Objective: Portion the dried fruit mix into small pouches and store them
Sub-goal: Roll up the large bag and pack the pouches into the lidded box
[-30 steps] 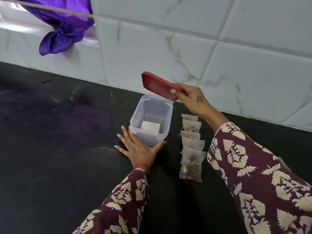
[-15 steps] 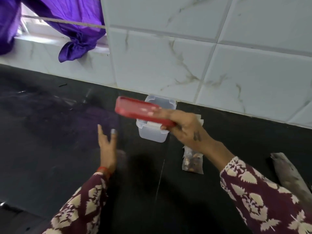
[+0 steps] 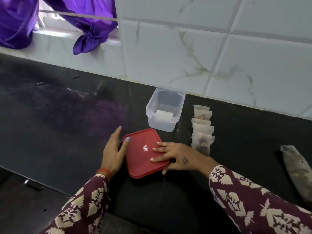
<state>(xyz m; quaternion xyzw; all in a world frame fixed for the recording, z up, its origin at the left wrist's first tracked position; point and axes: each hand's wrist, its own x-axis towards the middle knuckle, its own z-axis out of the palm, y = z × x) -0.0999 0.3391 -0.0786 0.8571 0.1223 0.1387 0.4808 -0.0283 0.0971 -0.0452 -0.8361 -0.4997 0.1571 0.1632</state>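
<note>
A red lid [image 3: 143,154] lies low over the black counter [image 3: 59,125] in front of me. My right hand [image 3: 177,159] holds its right edge, with fingers spread on top and one finger under the rim. My left hand [image 3: 113,152] is beside the lid's left edge with straight fingers, its thumb touching the lid's corner. Behind the lid stands the clear container [image 3: 164,108], open, with a white slip on its bottom. To its right, several small clear pouches [image 3: 202,127] of dried fruit mix lie in an overlapping row.
A grey elongated object [image 3: 297,173] lies on the counter at the far right. The tiled wall [image 3: 185,56] rises just behind the container. Purple cloth [image 3: 87,38] hangs over the window ledge at the upper left. The counter's front edge [image 3: 42,183] runs across the lower left.
My right hand has carried the red lid from above the container down to the counter in front of it. My left hand left the container and moved to the lid's left edge.
</note>
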